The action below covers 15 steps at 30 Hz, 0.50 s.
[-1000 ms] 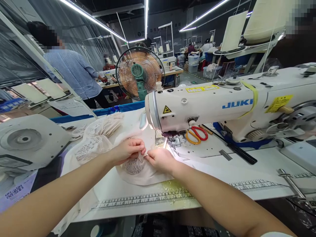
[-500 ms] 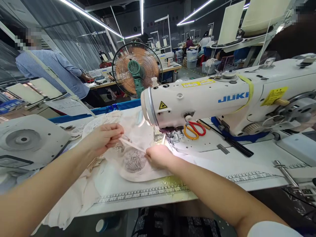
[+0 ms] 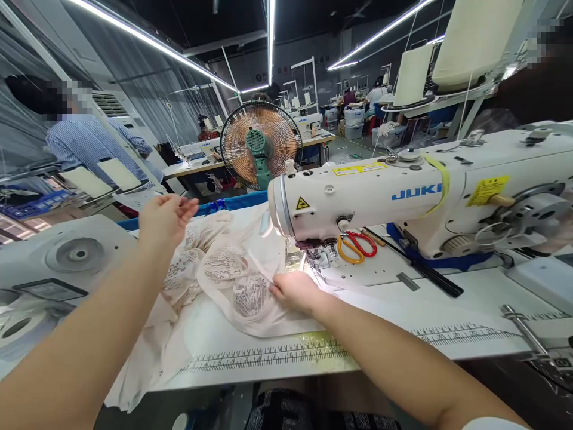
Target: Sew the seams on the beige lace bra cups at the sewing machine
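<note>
A pale pink bra (image 3: 250,295) with lace cups lies on the sewing machine table, its upper edge reaching toward the needle area. My right hand (image 3: 295,292) is closed on the bra's edge just in front of the presser foot (image 3: 319,260), thumb and fingertips gripping the fabric. Raised off the cloth to the left, my left hand (image 3: 165,220) has loosely bent, parted fingers and nothing visible in them. Below and behind it sits a heap of pale lace garments (image 3: 181,272). The white sewing machine (image 3: 358,197) stands to the right of the bra.
Red-handled scissors (image 3: 363,243) and yellow-handled ones (image 3: 350,249) lie under the machine arm, beside a black-handled tool (image 3: 441,280). A printed ruler (image 3: 268,353) runs along the front edge. Another machine head (image 3: 76,257) stands left. Beyond are a fan (image 3: 262,143) and a co-worker (image 3: 89,140).
My left hand has let go of the bra's narrow strip and moved up and left. That strip now rests on the bra. My right hand keeps its grip near the needle area.
</note>
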### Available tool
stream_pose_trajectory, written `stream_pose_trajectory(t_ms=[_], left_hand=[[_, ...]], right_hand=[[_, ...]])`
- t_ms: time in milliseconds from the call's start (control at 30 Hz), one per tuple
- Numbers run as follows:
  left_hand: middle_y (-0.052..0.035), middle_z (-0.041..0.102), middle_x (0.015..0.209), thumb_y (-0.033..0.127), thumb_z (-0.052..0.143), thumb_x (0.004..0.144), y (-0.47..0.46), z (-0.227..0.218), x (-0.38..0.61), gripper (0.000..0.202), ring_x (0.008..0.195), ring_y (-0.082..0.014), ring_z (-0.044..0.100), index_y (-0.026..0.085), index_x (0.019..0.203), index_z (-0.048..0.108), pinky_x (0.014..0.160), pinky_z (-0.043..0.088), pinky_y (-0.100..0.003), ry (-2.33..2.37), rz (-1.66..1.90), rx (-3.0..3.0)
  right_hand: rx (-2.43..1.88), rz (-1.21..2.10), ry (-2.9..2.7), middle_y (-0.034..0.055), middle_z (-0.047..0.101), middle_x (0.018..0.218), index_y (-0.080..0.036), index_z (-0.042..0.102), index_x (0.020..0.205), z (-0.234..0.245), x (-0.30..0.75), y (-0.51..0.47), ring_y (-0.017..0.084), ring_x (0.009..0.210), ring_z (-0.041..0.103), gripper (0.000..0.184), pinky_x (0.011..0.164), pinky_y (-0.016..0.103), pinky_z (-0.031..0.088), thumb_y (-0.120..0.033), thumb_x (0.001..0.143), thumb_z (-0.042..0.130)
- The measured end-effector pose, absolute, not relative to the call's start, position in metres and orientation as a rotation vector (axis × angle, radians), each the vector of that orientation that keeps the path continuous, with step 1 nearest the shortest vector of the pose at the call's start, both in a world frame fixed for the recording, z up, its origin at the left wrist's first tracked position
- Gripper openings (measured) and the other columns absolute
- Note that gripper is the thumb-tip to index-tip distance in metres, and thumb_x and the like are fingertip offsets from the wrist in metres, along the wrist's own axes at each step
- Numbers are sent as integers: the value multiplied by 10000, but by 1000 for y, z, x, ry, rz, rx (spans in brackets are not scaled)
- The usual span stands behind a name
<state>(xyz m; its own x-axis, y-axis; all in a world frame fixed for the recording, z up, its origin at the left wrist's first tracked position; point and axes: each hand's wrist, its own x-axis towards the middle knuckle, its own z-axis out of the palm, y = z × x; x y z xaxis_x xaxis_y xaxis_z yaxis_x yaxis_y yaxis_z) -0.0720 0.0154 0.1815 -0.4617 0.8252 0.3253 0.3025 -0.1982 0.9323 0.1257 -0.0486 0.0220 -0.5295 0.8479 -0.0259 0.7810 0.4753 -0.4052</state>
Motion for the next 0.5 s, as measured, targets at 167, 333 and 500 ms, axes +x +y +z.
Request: stream_pose_trajectory(t_ms=[167, 333, 500], left_hand=[[6, 502, 865, 79, 454, 817, 1, 170, -75, 103, 891, -112, 501, 181, 829, 448, 827, 383, -217, 1783, 1748, 1829], [8, 565, 560, 219, 587, 690, -51, 85, -44, 122, 554, -153, 514, 189, 575, 562, 546, 380, -257, 1506, 701, 2321], [-117, 630, 1009, 275, 487, 801, -98, 24, -41, 245, 885, -265, 576, 172, 965, 637, 738, 467, -365, 1353, 268, 2550]], right_hand=[[-1429, 608, -2492, 98, 702, 916, -176, 623, 949, 21, 125, -47, 245, 859, 652, 350, 635, 293, 405, -402, 937, 357], [-1408, 679, -2446, 71, 681, 904, -179, 564, 1006, 21, 130, -44, 215, 820, 633, 321, 592, 260, 362, -453, 840, 551], [-1311, 795, -2447, 13, 645, 874, -216, 572, 991, 23, 142, -36, 182, 812, 591, 346, 615, 235, 349, -345, 705, 718]])
